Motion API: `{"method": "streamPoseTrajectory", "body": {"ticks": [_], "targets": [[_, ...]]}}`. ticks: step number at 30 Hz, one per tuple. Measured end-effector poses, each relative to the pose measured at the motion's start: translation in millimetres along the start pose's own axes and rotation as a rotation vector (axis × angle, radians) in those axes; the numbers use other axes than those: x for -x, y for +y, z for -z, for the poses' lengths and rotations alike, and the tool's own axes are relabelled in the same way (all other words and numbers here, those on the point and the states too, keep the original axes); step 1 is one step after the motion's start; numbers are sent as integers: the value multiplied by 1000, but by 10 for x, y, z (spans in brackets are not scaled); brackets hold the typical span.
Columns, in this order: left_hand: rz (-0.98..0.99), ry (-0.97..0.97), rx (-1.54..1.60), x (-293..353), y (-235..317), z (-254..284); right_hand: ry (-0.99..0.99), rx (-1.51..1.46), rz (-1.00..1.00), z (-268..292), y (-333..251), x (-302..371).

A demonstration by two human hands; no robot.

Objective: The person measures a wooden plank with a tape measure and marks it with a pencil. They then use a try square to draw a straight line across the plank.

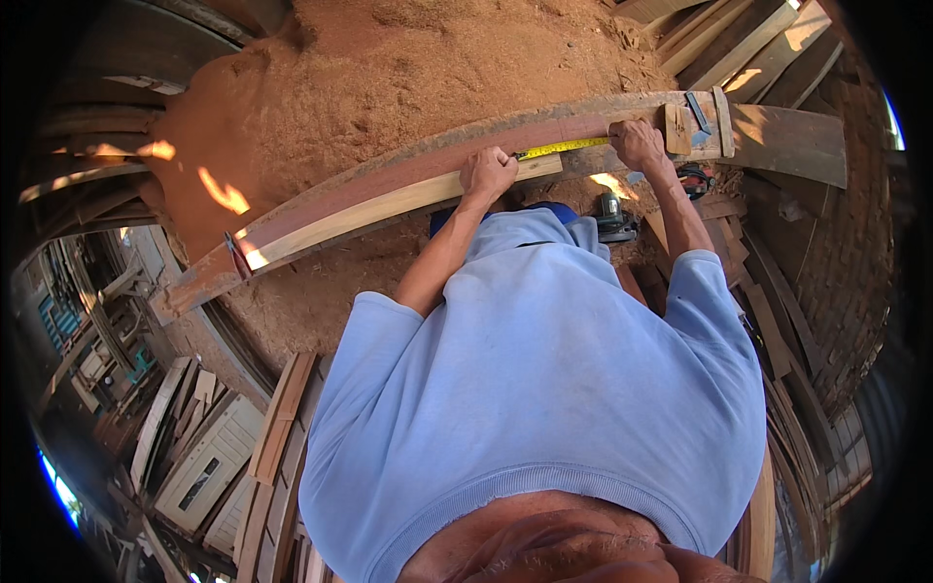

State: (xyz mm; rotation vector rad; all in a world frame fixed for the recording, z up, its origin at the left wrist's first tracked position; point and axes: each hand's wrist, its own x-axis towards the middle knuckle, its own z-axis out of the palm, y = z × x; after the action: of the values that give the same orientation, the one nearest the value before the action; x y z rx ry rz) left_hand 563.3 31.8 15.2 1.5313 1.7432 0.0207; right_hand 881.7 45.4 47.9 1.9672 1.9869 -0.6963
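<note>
A yellow tape measure (564,148) is stretched along a wooden workpiece, its blade showing between my two hands. My left hand (489,175) is closed at the blade's left end, close above the end of a pale wood strip (389,204). At the blade's right end my right hand (639,146) is also closed, thumb side toward the tape. Both fists hide what lies inside them, so I cannot tell which one has the case. Under the tape runs a long reddish plank (408,167), lying beside the pale strip on a bench beam.
Right of my right hand lie a small wood block (677,129) and a blue-bladed square (698,112). A green-grey power tool (614,220) sits below the beam. Pliers-like red-handled tool (236,255) rests at the left end. Sawdust (389,68) heaps beyond; stacked boards (739,49) lie far right.
</note>
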Motion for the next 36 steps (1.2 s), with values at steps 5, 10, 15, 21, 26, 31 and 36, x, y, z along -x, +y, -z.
{"method": "streamPoseTrajectory", "body": {"ticks": [5, 10, 15, 21, 26, 31, 36], "targets": [[2, 0, -5, -3, 3, -2, -8, 7, 5, -4, 0, -17], [-7, 11, -3, 5, -1, 3, -8, 15, 5, -5, 0, -18], [12, -12, -2, -10, -3, 11, 0, 17, -9, -11, -11, -14], [-5, -2, -10, -13, -11, -2, 3, 16, -11, -19, -11, -14], [-15, 7, -12, -29, -39, -34, 14, 16, -4, -39, -6, -14], [-6, 5, -12, -17, -31, -27, -8, 15, 14, -50, 21, -30], [0, 0, -15, -23, -24, -18, 10, 7, 9, -54, 8, -15]]}}
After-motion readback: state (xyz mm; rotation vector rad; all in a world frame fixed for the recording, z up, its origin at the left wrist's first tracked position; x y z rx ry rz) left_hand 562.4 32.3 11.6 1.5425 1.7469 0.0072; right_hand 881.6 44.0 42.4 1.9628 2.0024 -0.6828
